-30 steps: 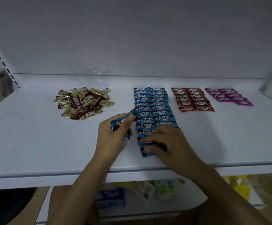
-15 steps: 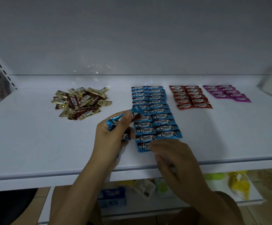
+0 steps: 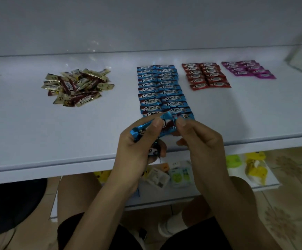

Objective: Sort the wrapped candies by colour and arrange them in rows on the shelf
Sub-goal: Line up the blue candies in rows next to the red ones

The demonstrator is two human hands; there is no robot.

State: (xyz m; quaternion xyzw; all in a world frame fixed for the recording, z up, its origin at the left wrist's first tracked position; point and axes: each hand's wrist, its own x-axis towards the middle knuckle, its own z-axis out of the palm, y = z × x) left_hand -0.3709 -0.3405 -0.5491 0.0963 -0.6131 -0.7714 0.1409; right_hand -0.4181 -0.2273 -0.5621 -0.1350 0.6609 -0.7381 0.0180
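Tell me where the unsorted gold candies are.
In the head view the gold candy pile lies on the left of the white shelf, apart from the blue rows to its right.

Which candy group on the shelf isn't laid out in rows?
The gold-and-brown pile at far left: a loose heap, wrappers overlapping at all angles. The blue rows, red rows and purple rows each lie flat in two columns.

Shelf (image 3: 38, 134): smooth white surface, slight sheen. Blue candies (image 3: 157, 87), red candies (image 3: 206, 76), pink candies (image 3: 247, 69), gold candies (image 3: 78, 87): glossy, crinkled foil-like wrappers. Floor (image 3: 291, 177): patterned tile.
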